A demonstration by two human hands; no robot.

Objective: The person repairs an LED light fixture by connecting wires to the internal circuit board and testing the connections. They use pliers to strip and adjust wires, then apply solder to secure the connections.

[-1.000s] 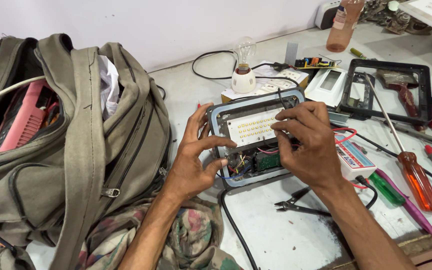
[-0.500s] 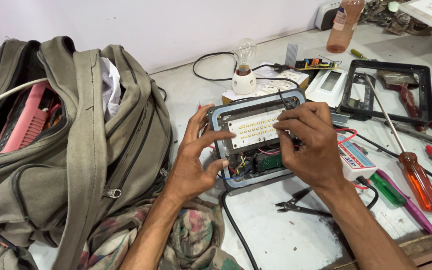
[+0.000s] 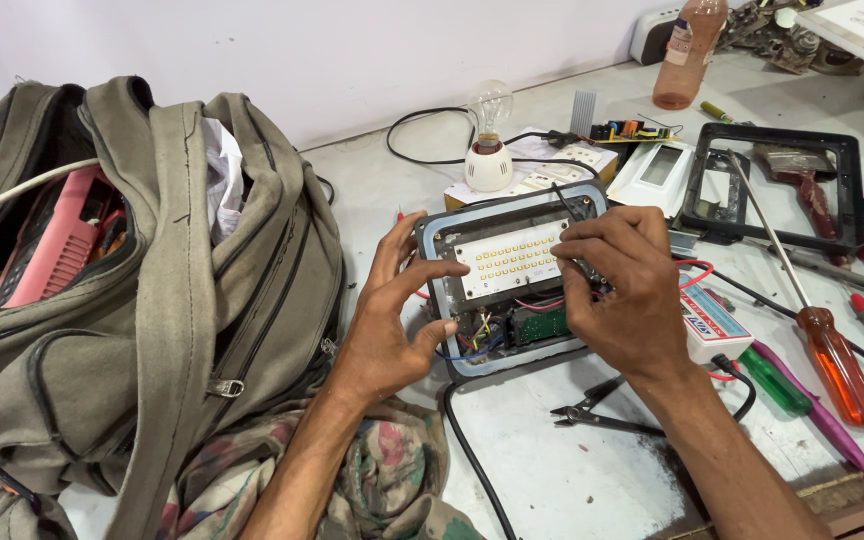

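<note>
A single head-worn camera looks steeply down and forward from close above the table [image 3: 552, 480], toward the wall at the far edge. Both forearms enter from the bottom edge; the open floodlight housing [image 3: 512, 290] sits near centre.

Right hand [image 3: 620, 290] hides the floodlight's [image 3: 508, 290] right side.

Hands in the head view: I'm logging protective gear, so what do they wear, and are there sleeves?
Both the left hand and right hand are bare: no gloves, and no rings, watch or wristband visible. No sleeves show; both forearms are uncovered to the frame edge.
</note>
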